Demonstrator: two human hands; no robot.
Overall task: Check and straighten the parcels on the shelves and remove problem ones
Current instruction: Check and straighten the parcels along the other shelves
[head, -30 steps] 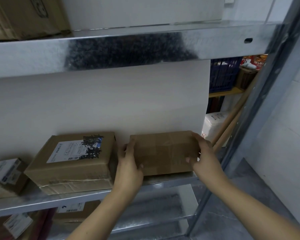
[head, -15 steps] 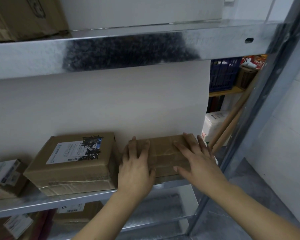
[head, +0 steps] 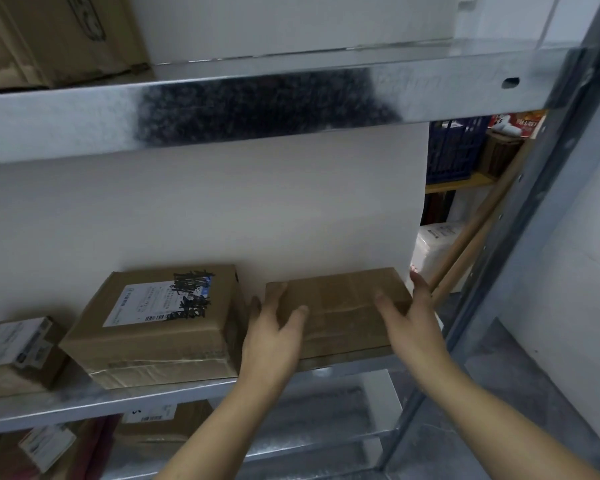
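Note:
A flat brown taped parcel [head: 340,306] lies on the middle metal shelf [head: 174,393] near its right end. My left hand [head: 274,337] rests on the parcel's left edge, fingers spread over the top. My right hand [head: 413,317] holds the right edge, thumb on top and fingers along the side. To the left stands a larger cardboard parcel [head: 160,323] with a white label scribbled over in black. A small labelled parcel [head: 14,348] sits at the far left.
An upper shelf [head: 257,98] carries a cardboard box [head: 56,32] at the left. Below, more labelled parcels [head: 153,424] lie on the lower shelf. The rack's metal post [head: 520,216] rises at the right. Behind it are a blue crate [head: 454,147] and a white bag [head: 437,244].
One second ago the flat parcel stood tilted up in both hands. It has since been laid flat on the shelf, and my hands have slid from its top to its edges.

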